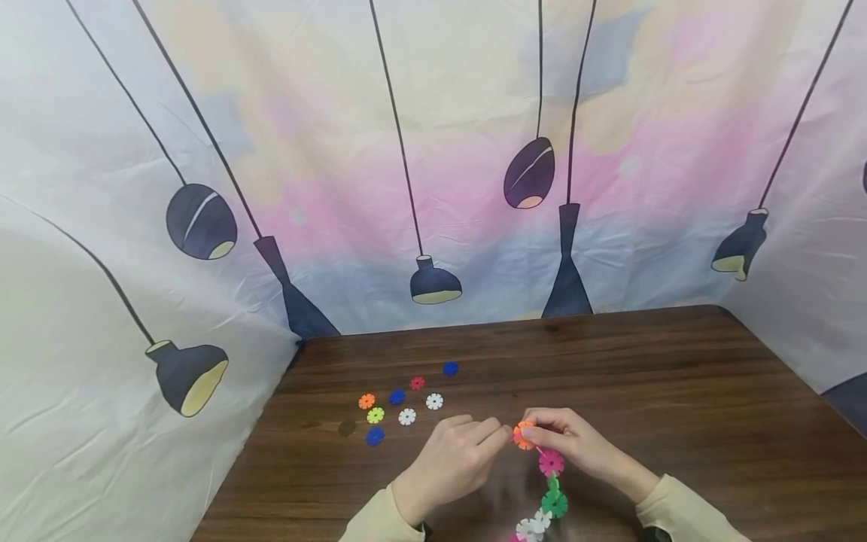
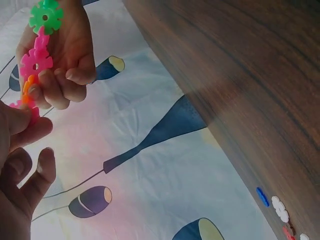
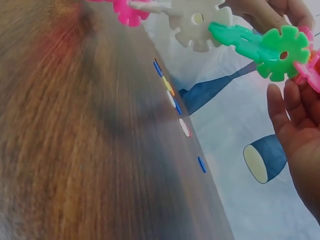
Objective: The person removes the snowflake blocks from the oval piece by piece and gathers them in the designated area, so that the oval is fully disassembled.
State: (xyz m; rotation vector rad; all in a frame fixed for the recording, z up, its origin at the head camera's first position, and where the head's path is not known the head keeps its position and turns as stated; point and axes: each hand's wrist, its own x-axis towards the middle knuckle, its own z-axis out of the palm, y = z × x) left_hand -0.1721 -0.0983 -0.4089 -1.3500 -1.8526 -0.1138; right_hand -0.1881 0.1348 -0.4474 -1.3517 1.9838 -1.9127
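Note:
My right hand pinches an orange notched plastic disc at the upper end of a chain of interlocked snowflake discs. Below it hang a pink disc, green discs and white discs, with more pink at the bottom edge of the head view. Close by on the left, my left hand has finger and thumb on a pink disc, which meets the orange disc in the left wrist view. The right wrist view shows the chain's green disc beside the right fingers.
Several loose discs lie to the left on the dark wooden table, among them an orange disc, a yellow disc, a white disc and a blue disc. A printed cloth hangs behind the table.

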